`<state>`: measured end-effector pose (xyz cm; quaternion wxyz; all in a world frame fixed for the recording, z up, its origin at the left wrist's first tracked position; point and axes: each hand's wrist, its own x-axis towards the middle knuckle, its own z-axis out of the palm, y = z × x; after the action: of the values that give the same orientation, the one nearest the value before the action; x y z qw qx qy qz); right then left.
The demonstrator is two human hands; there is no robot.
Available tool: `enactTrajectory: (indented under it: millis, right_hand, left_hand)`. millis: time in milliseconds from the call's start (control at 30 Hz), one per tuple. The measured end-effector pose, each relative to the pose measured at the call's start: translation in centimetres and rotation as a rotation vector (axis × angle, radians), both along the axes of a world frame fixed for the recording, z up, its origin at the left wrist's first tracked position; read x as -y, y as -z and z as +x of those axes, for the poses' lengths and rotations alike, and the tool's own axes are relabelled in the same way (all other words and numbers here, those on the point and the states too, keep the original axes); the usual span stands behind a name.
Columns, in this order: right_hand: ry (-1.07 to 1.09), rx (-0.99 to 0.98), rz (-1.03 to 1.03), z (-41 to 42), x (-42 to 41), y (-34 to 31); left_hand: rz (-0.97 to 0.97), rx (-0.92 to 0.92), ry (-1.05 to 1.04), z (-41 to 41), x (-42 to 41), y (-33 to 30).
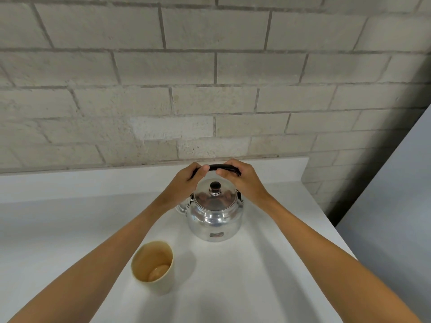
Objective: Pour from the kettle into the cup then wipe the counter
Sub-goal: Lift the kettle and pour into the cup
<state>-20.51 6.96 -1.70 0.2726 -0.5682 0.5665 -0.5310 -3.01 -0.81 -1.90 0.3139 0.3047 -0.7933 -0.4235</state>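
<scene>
Both hands [186, 178] [240, 178] gripping kettle [214, 215] handle

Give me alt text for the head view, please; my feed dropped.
Both hands, left hand and right hand, grip the black handle of a shiny metal kettle standing on a white counter. A beige cup stands upright nearer the camera, left of the kettle; a brick wall is behind.

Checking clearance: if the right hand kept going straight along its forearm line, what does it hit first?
The right hand, closed on the kettle handle, points away toward the brick wall. Past the handle, likely the raised counter ledge at the wall's base; depth is unclear.
</scene>
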Motion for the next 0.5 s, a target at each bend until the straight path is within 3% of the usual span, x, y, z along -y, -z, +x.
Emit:
enactTrajectory:
  millis: [500]
  right_hand:
    - [0.050, 0.020, -0.087, 0.9, -5.8, -5.8]
  left_hand:
    - [-0.064, -0.026, -0.030, 0.2, -5.3, -5.5]
